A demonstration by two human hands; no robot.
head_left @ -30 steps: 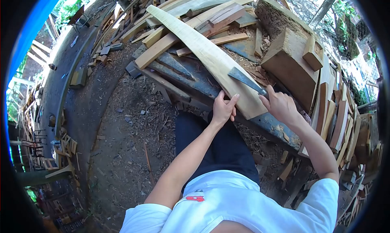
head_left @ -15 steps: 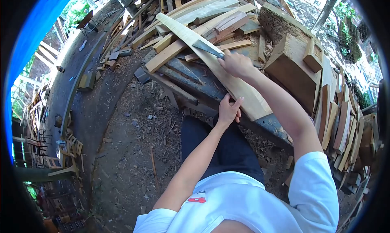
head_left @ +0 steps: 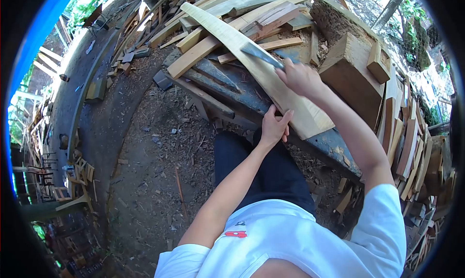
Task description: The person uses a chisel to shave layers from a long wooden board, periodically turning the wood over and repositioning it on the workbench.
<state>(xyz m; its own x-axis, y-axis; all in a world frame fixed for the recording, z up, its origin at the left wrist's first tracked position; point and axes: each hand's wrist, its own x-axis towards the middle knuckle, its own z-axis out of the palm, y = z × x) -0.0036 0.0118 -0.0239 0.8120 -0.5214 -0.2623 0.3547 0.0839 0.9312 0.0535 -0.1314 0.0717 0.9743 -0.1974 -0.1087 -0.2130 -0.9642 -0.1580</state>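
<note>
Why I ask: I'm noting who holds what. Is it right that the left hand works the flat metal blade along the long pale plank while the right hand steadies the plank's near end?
Not quite: the hands are swapped. The head view shows the right hand gripping the flat metal blade on the long pale plank, while the left hand steadies the plank's near end.

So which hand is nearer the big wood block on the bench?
Right. The right hand grips the blade beside the big wood block; the left hand steadies the plank farther away.
</note>
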